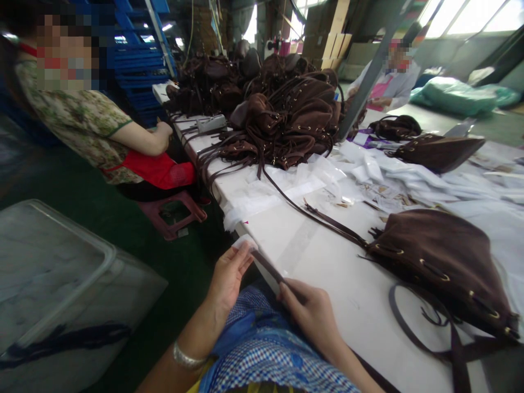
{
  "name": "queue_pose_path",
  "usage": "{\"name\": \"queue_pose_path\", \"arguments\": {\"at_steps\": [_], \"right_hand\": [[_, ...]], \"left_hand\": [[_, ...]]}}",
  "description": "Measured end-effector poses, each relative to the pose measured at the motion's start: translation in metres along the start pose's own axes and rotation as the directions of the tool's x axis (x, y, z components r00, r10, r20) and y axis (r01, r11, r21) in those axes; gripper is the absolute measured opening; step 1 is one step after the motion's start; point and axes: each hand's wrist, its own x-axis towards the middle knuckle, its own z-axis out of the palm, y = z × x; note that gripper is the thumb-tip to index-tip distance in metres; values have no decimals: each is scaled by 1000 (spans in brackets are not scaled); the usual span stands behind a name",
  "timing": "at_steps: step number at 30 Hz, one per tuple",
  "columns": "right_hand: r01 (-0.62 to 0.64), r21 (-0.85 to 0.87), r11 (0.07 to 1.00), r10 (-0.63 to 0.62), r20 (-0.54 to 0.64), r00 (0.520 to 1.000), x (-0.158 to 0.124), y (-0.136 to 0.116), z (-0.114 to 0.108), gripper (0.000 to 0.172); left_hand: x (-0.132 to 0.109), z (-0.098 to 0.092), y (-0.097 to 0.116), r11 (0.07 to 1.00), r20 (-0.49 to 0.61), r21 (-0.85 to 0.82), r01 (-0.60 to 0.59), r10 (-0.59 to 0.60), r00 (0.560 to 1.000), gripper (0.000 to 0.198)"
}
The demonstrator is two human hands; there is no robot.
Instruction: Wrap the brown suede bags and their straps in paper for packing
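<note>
A white tabletop (347, 305) carries a dark brown drawstring bag (442, 256) with brass-coloured eyelets, lying on its side. Beyond the drawstring bag and to its left rises a heap of similar brown bags (295, 125); directly behind it are scattered white packets (368, 169), another brown bag (442, 152) and, farther off, a green plastic-wrapped bundle (458, 95). Well to the left of the drawstring bag, a co-worker in a floral shirt (77, 117) and red apron is beside a plastic stool (174, 215) on the dark green floor (188, 295), with a large whitish bin (61, 245) nearer the camera. Another co-worker (387, 82) is far behind the drawstring bag.

To the left of the drawstring bag, by the tabletop's near edge, a brown strap (268, 266) stretches between two hands. The left hand (230, 273) pinches a white cloth (244, 243) at the strap's far end, fingers partly curled. The right hand (309, 303) grasps the strap nearer the body, thumb along it.
</note>
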Motion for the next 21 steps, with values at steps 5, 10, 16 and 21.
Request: {"name": "queue_pose_path", "arguments": {"at_steps": [5,10,16,21], "right_hand": [[5,-14,1000,-5,11,1000,4,-4,0,38],[38,-62,997,-40,-33,999,5,-7,-2,36],[87,-63,994,-85,31,996,9,-11,2,36],[48,-11,999,-46,117,992,23,-16,7,40]], "left_hand": [[-3,-2,0,999,-3,-7,-40,40,999,33],[-4,-6,4,998,-26,5,-55,55,998,34],[-11,-3,0,991,11,109,-80,79,997,37],[-22,0,-17,976,115,217,-26,1,993,34]]}}
